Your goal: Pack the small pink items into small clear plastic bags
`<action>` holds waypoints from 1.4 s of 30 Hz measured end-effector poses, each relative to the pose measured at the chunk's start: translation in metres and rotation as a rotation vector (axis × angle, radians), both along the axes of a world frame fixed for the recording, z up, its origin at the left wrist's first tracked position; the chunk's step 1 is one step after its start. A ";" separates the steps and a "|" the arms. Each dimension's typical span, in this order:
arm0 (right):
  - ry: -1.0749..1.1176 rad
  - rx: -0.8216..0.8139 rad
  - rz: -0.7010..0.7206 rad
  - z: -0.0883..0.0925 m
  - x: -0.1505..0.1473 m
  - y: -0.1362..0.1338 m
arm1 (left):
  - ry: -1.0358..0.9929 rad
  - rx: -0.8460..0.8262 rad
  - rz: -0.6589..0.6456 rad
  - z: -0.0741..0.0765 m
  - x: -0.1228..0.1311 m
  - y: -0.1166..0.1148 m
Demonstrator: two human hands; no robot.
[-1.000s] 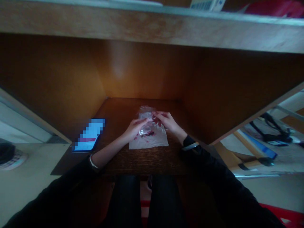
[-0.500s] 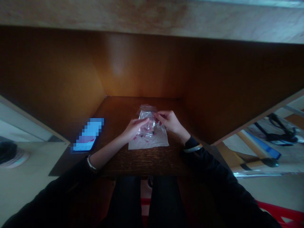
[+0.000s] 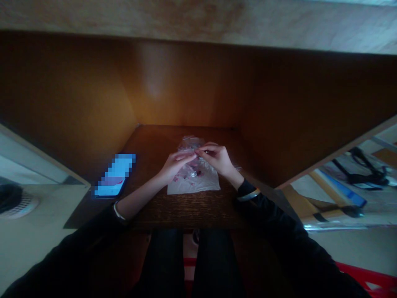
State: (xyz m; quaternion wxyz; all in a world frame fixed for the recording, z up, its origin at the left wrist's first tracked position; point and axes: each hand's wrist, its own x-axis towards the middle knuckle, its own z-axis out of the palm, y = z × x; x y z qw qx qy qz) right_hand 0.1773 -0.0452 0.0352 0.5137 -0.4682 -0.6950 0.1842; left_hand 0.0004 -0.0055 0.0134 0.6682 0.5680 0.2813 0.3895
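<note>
Clear plastic bag (image 3: 194,186) lay flat at lower centre of the frame on a dark wooden desk (image 3: 186,211), long axis unclear, directly beneath both hands. Left hand (image 3: 176,167) and right hand (image 3: 217,159) met at the fingertips above it; whether they pinched anything could not be told.
</note>
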 end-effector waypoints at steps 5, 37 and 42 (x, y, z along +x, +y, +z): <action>0.016 0.016 -0.013 -0.005 -0.009 -0.002 | -0.005 -0.014 0.089 0.003 0.002 -0.001; 0.204 0.066 -0.119 -0.015 -0.021 -0.005 | 0.052 0.105 0.201 0.004 0.003 -0.002; 0.175 0.083 -0.127 -0.015 -0.021 -0.005 | 0.043 0.210 0.222 0.000 0.002 0.002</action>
